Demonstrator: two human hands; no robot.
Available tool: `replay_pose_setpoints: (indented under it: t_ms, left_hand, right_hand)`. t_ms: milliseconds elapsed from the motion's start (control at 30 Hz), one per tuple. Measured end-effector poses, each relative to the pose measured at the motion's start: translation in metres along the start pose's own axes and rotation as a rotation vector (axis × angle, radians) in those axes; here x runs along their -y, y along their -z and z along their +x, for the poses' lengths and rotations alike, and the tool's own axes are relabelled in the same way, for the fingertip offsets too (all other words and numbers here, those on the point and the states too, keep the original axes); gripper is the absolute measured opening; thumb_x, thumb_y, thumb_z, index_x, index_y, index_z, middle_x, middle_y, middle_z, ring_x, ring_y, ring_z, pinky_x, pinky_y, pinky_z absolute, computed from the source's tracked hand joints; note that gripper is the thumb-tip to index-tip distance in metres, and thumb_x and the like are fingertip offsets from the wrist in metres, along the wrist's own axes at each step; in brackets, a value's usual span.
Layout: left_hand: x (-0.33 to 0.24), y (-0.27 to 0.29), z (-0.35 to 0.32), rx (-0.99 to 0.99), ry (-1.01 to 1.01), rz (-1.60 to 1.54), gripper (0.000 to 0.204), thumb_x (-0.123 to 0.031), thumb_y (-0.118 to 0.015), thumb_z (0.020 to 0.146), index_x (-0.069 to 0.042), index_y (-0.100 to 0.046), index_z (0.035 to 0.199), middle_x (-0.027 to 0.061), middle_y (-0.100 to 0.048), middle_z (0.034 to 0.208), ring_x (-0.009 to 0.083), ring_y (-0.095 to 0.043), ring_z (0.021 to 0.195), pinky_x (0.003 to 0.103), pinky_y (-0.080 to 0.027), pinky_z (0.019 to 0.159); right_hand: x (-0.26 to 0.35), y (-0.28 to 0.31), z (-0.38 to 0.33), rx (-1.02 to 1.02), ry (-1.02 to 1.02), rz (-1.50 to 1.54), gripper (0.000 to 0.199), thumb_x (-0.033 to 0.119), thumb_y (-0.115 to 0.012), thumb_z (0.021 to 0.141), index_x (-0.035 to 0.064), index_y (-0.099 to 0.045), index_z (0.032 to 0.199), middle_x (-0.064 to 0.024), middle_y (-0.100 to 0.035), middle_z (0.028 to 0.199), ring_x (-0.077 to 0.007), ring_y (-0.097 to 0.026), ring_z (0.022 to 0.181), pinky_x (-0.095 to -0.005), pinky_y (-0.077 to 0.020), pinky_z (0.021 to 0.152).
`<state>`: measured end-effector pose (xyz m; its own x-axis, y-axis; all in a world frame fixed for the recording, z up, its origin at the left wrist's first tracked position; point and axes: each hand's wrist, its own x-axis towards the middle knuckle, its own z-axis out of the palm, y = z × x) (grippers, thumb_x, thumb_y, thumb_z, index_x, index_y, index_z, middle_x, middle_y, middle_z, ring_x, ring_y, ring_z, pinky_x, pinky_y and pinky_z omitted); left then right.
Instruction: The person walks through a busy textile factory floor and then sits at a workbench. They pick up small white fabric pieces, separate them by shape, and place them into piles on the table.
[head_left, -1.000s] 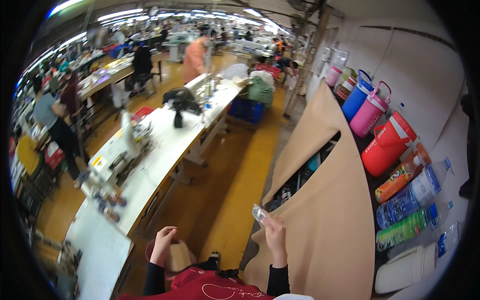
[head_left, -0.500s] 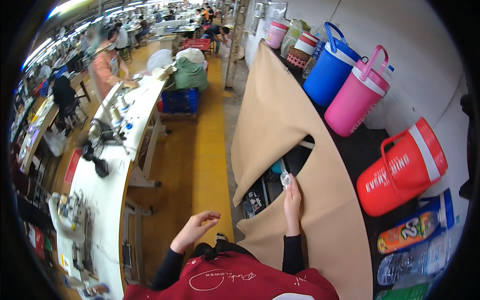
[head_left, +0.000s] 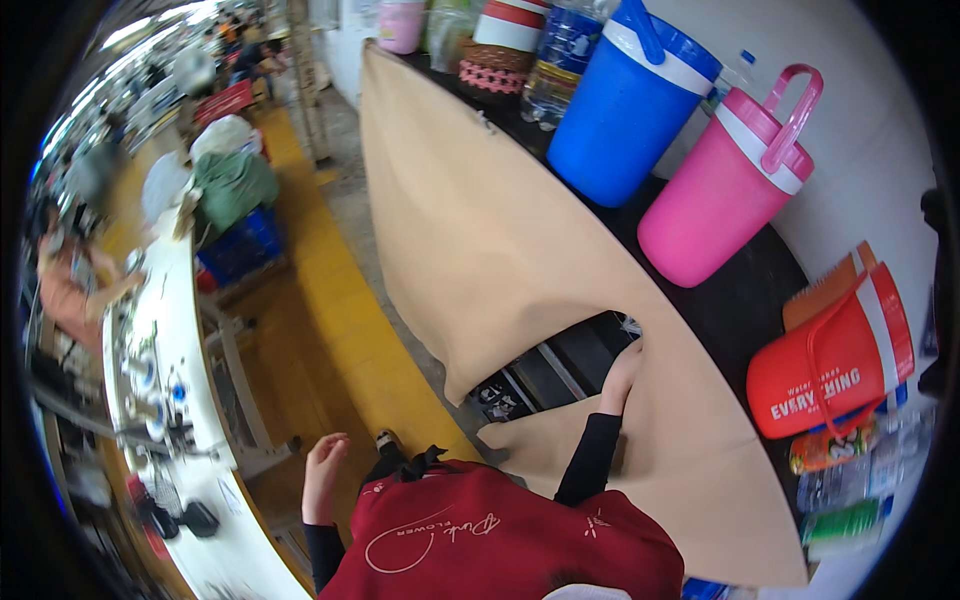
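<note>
Tan cloth (head_left: 480, 250) parts where the right hand (head_left: 622, 375) reaches under — grip hidden, cannot tell — so move slowly; left hand (head_left: 325, 470) hangs open.

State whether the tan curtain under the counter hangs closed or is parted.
Parted: the tan curtain gapes where the right hand reaches in.

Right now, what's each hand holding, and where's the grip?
The left hand hangs open and holds nothing. The right hand reaches into the gap in the tan cloth with something small at its fingertips; what it is cannot be told.
</note>
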<state>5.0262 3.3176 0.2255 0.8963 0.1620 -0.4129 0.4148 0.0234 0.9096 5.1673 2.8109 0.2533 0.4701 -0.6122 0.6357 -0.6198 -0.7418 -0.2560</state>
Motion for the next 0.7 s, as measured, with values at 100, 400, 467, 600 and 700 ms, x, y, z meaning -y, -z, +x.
replay_pose_setpoints:
  t_ms: [100, 400, 467, 600, 700]
  left_hand:
    - [-0.045, 0.04, 0.069, 0.127, -0.124, 0.026, 0.024, -0.015, -0.057, 0.096, 0.001, -0.063, 0.113, 0.0036, -0.066, 0.101, 0.0102, -0.058, 0.095, 0.024, -0.044, 0.087]
    - [-0.139, 0.054, 0.204, 0.384, -0.33, 0.389, 0.027, -0.017, -0.058, 0.097, 0.001, -0.062, 0.116, 0.0063, -0.068, 0.103, 0.0116, -0.061, 0.095, 0.026, -0.047, 0.085]
    - [-0.157, 0.037, 0.199, 0.47, -0.344, 0.451, 0.028, -0.017, -0.059, 0.097, 0.001, -0.062, 0.118, 0.0079, -0.069, 0.104, 0.0129, -0.062, 0.096, 0.028, -0.049, 0.086]
    - [-0.131, 0.049, 0.205, 0.761, -0.282, 0.499, 0.031, -0.018, -0.059, 0.096, 0.0, -0.061, 0.121, 0.011, -0.069, 0.109, 0.0165, -0.064, 0.1, 0.03, -0.05, 0.089]
    - [-0.108, 0.067, 0.217, 0.77, -0.2, 0.461, 0.033, -0.021, -0.06, 0.096, 0.0, -0.061, 0.121, 0.0132, -0.069, 0.109, 0.0186, -0.066, 0.098, 0.031, -0.051, 0.088]
  right_hand:
    - [0.001, -0.006, 0.014, -0.077, -0.049, -0.086, 0.031, 0.012, -0.051, 0.098, -0.0094, -0.061, 0.118, -0.024, -0.065, 0.115, -0.034, -0.063, 0.104, -0.0386, -0.0478, 0.095]
    - [-0.008, 0.003, 0.003, -0.206, -0.293, 0.156, 0.031, 0.014, -0.048, 0.098, -0.0108, -0.062, 0.112, -0.0273, -0.065, 0.114, -0.0374, -0.063, 0.103, -0.0394, -0.0482, 0.094]
    - [-0.015, 0.002, 0.014, -0.254, -0.249, 0.17, 0.03, 0.015, -0.049, 0.098, -0.0095, -0.063, 0.109, -0.028, -0.064, 0.114, -0.0365, -0.065, 0.1, -0.0394, -0.0495, 0.091]
    - [0.007, -0.019, 0.021, -0.246, -0.214, 0.156, 0.03, 0.016, -0.049, 0.097, -0.0085, -0.063, 0.109, -0.0275, -0.064, 0.114, -0.0364, -0.065, 0.101, -0.0394, -0.0493, 0.092]
    - [0.036, -0.029, 0.023, -0.245, -0.197, 0.097, 0.031, 0.017, -0.05, 0.097, -0.0079, -0.063, 0.11, -0.0272, -0.064, 0.115, -0.0362, -0.064, 0.101, -0.0393, -0.0492, 0.092]
